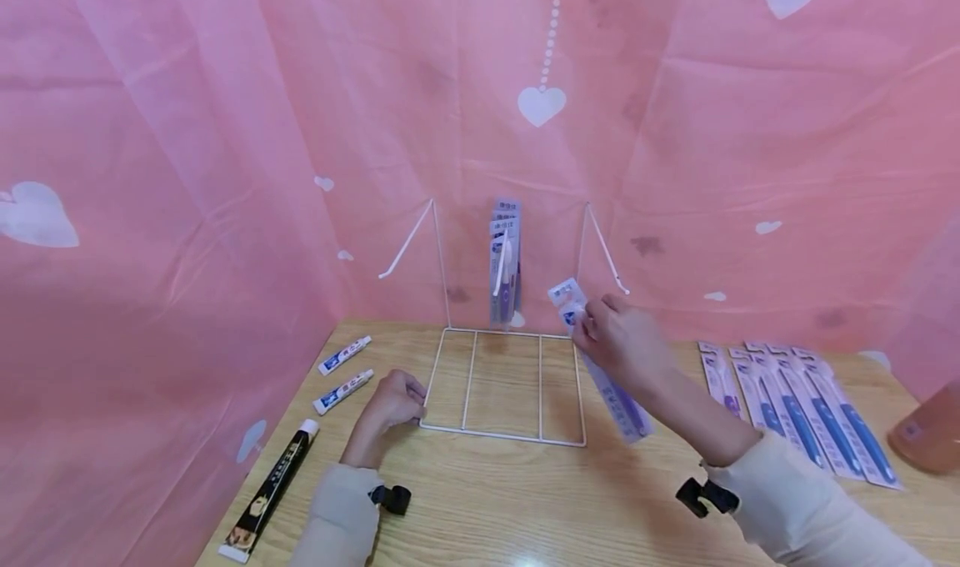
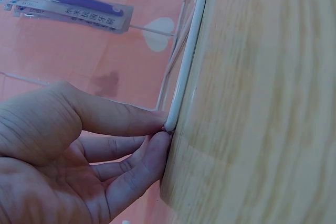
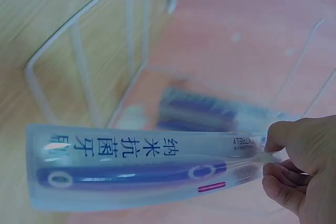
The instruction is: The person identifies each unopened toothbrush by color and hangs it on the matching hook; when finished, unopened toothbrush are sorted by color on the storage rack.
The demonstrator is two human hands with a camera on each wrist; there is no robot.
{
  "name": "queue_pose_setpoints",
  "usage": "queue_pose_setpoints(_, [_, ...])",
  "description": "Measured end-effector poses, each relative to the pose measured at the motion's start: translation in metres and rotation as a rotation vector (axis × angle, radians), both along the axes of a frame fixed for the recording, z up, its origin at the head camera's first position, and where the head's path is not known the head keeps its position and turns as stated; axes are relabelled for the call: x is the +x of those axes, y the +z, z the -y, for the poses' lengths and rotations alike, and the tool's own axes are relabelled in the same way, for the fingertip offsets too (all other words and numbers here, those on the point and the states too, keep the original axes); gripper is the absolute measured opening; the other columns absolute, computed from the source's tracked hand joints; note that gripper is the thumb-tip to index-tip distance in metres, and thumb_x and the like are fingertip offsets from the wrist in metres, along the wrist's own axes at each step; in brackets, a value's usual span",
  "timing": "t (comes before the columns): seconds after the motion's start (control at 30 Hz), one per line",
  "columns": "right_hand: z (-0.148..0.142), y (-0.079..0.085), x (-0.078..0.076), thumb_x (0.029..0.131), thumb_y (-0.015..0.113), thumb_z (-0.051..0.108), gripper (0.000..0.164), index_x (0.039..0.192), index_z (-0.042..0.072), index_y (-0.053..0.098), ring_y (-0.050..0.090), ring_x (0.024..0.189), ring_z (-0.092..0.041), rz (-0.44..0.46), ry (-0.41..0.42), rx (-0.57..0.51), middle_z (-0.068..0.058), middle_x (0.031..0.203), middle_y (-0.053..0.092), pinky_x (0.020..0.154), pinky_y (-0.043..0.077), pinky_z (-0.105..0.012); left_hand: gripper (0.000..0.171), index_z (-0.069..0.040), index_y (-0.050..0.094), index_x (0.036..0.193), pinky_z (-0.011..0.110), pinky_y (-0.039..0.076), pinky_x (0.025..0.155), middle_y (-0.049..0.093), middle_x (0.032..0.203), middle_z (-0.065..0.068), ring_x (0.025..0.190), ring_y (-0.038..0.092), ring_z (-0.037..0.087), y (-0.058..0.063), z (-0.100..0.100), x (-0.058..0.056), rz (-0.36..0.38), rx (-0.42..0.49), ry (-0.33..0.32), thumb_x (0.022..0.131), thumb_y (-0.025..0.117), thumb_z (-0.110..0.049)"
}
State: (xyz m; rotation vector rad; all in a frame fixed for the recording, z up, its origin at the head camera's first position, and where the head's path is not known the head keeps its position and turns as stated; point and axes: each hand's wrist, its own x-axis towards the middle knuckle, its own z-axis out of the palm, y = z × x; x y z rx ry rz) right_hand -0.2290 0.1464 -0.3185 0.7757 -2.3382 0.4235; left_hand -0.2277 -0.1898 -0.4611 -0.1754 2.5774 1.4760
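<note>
A white wire display rack [image 1: 501,437] stands on the wooden table, with hooks jutting forward at its top. My left hand [image 1: 395,398] pinches the rack's front left corner between thumb and fingers; the left wrist view shows the white wire [image 2: 185,72] at the fingertips. In my right hand [image 1: 626,342] is a packaged purple toothbrush [image 3: 131,174], pinched near its top end and tilted, in front of the rack's right side. Several packaged toothbrushes [image 1: 506,275] hang one behind another on the middle hook. The left and right hooks hold nothing.
Several packaged toothbrushes [image 1: 813,417] lie in a row at the table's right, beside an orange-brown container [image 1: 930,429]. At the left lie two small toothpaste tubes [image 1: 343,391] and a long black toothpaste tube [image 1: 270,492]. Pink cloth [image 1: 375,92] hangs behind the table.
</note>
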Motion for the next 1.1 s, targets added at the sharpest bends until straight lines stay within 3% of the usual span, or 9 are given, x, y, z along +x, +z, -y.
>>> queue_pose_setpoints(0.27, [0.029,0.029,0.030,0.075,0.069,0.002,0.011,0.073,0.004,0.059,0.047,0.050,-0.010,-0.146,0.130,-0.092,-0.002,0.065,0.051,0.039,0.042,-0.022,0.025,0.008,0.064,0.093,0.029,0.059,0.057,0.061,0.080,0.014,0.065,0.062,0.022,-0.001,-0.001,-0.001,-0.001,-0.010,-0.002,0.071,0.069,0.017])
queue_pose_setpoints(0.53, [0.050,0.046,0.049,0.073,0.070,-0.001,0.009,0.077,0.003,0.063,0.054,0.054,-0.007,-0.158,0.263,-0.149,-0.001,0.068,0.057,0.043,0.047,-0.017,0.024,0.008,0.064,0.093,0.029,0.059,0.057,0.060,0.080,0.013,0.066,0.061,0.021,-0.001,-0.001,0.000,-0.011,-0.012,-0.004,0.071,0.069,0.017])
queue_pose_setpoints(0.8, [0.065,0.044,0.047,0.077,0.071,0.002,0.009,0.077,0.003,0.063,0.058,0.056,-0.010,-0.073,0.250,-0.158,-0.002,0.069,0.059,0.045,0.049,-0.016,0.024,0.008,0.065,0.092,0.029,0.059,0.056,0.060,0.079,0.013,0.065,0.061,0.021,-0.001,-0.001,0.000,-0.005,-0.010,0.006,0.071,0.070,0.017])
queue_pose_setpoints(1.0, [0.072,0.039,0.038,0.075,0.071,0.001,0.012,0.071,0.005,0.060,0.054,0.054,-0.010,-0.093,0.226,-0.155,-0.002,0.065,0.056,0.043,0.046,-0.018,0.024,0.008,0.066,0.094,0.029,0.059,0.057,0.061,0.081,0.013,0.067,0.062,0.022,0.000,0.000,0.000,0.007,-0.017,0.005,0.072,0.071,0.016])
queue_pose_setpoints(1.1, [0.074,0.037,0.031,0.075,0.070,0.001,0.012,0.071,0.006,0.060,0.053,0.053,-0.008,-0.045,0.209,-0.147,-0.001,0.064,0.057,0.042,0.045,-0.019,0.025,0.008,0.066,0.094,0.029,0.059,0.057,0.060,0.081,0.013,0.067,0.061,0.022,0.000,0.000,0.000,0.002,-0.018,0.010,0.071,0.071,0.016])
